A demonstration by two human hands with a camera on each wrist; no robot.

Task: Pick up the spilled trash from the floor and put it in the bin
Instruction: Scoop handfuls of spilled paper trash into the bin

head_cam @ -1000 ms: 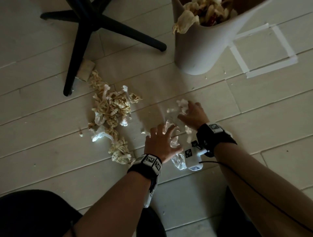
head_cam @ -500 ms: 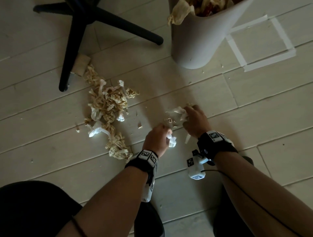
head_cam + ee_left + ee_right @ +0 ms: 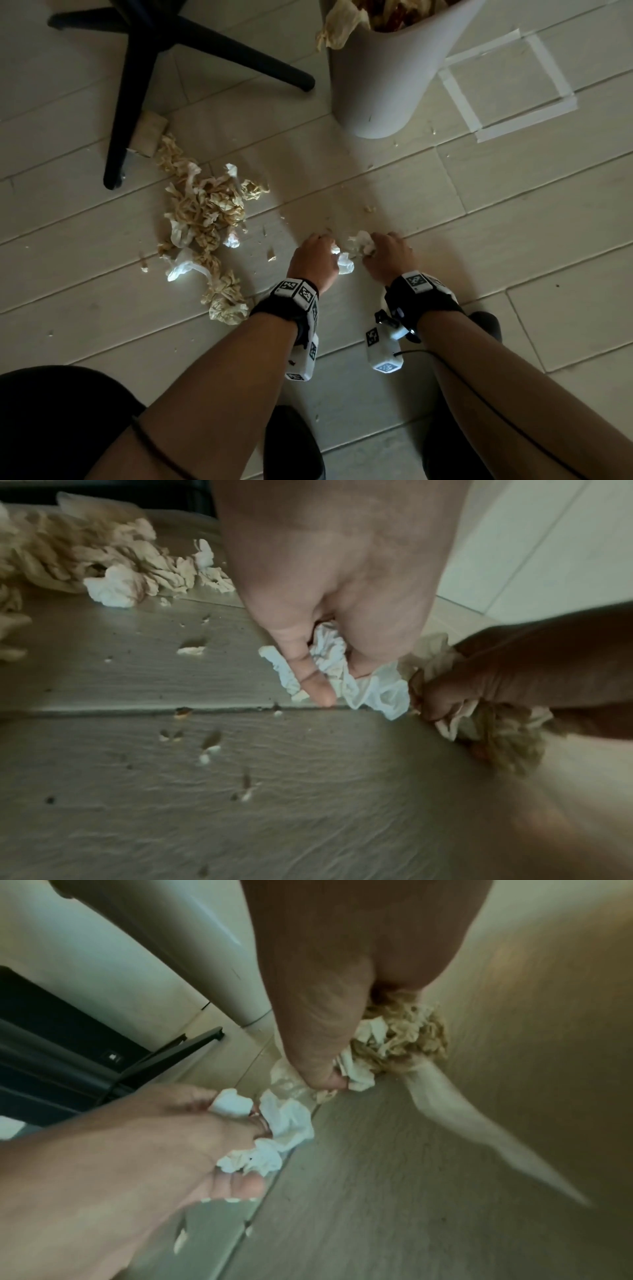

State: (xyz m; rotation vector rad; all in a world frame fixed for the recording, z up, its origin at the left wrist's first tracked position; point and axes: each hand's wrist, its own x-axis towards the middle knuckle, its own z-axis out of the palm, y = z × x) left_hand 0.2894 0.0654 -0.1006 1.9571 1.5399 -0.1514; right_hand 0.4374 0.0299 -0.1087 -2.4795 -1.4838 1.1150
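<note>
Both hands are low over the floor, side by side. My left hand [image 3: 317, 255] grips a crumpled white tissue [image 3: 345, 265], whose folds [image 3: 329, 653] bulge out between thumb and fingers in the left wrist view. My right hand [image 3: 385, 255] grips a wad of white and tan crumpled paper [image 3: 361, 242], seen as a bunch [image 3: 394, 1039] under the palm in the right wrist view. A large pile of tan and white crumpled paper [image 3: 205, 226] lies on the floor to the left. The white bin [image 3: 380, 85] stands ahead, stuffed with paper.
A black chair base [image 3: 144, 51] spreads its legs at the upper left, one leg ending beside the pile. A cardboard tube [image 3: 149, 133] lies against that leg. Small paper crumbs [image 3: 270, 255] dot the floor. A tape square [image 3: 507, 85] marks the floor right of the bin.
Both hands went from spread over the scattered tissues to fists around them. They have drawn the paper together, and the floor between them is now bare of tissue.
</note>
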